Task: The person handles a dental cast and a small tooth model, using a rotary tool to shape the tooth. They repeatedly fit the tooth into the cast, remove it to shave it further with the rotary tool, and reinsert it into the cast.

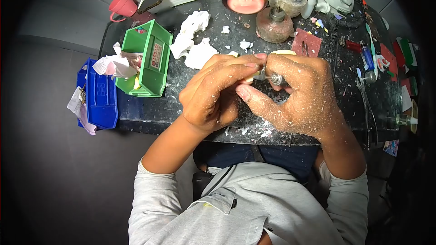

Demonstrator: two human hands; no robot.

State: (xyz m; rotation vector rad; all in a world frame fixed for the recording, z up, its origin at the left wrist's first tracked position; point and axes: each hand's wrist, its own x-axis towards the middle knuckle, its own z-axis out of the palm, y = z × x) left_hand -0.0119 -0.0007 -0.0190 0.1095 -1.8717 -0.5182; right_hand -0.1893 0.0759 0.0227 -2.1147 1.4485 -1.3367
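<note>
Above the front part of the black table, my two hands meet at the fingertips. My left hand (213,88) is closed in a pinch on a small pale piece (248,80), mostly covered by the fingers. Wrapped round a metal rotary handpiece (278,80), my right hand (302,93) has its tip turned left toward the pale piece. White dust and flecks cover the right hand and wrist. Whether the tip touches the piece is hidden by the fingers.
On the black table (136,113) lie crumpled tissue (200,54), a green bin (156,70), a pink dish (245,2), a glass burner (274,26) and a red sheet (307,43). A blue bin (102,104) is at the left edge, metal tools (364,95) at right.
</note>
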